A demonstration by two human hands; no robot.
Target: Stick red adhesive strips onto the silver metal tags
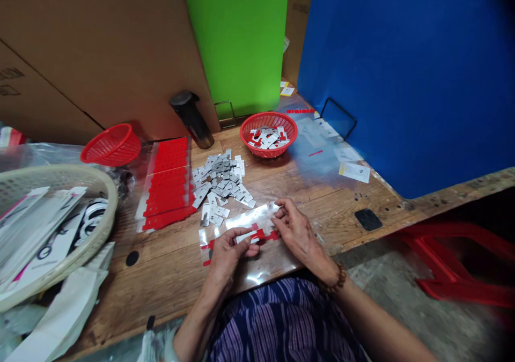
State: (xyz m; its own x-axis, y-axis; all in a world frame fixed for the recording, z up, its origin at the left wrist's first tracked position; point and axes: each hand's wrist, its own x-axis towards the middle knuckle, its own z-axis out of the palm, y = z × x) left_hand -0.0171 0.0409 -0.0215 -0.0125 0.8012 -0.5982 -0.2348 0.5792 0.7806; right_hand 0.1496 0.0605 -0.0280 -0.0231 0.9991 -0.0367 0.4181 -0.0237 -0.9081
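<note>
Near the table's front edge, my left hand [231, 252] pinches a small white piece [245, 236] with a red part on its right end. My right hand [295, 230] has its thumb and forefinger closed at the upper right of a clear plastic sheet [257, 276]; whatever lies between those fingertips is too small to name. Red shapes [207, 244] show on the sheet, partly covered by my left hand. Just beyond it lies a loose pile of white and grey flat pieces [221, 177]. Farther back, a red basket [269, 152] holds similar pieces with red parts.
Stacked red sheets [167, 185] lie left of the pile. Behind them stand a small red basket [110, 145] and a dark tumbler [192, 119]. A large cream basket [108, 190] is at the left. Green [237, 40] and blue [402, 83] boards rise behind the table.
</note>
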